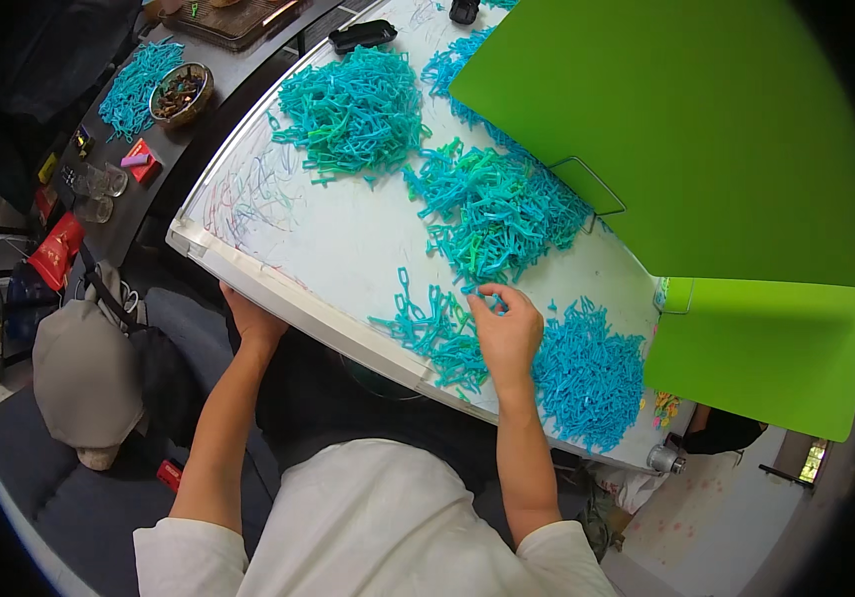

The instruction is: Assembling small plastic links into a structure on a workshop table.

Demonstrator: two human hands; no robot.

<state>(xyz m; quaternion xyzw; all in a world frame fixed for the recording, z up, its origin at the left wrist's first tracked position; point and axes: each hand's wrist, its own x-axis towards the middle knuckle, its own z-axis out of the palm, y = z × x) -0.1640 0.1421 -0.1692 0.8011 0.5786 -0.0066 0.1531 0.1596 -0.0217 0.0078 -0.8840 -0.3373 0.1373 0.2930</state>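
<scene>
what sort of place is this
Possibly a living room doubling as a workspace: heaps of small teal plastic pieces lie on a white tabletop, with a dark padded seat and drinking glasses nearby.

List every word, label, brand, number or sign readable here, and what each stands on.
None can be read clearly.
Scribbles on the white tabletop: no legible words.
Red packet: any print too small to read.
Red box: likewise.

The plastic pieces (589, 376) look glossy, the tabletop (348, 234) smooth, the green panels (716, 149) matt.
</scene>
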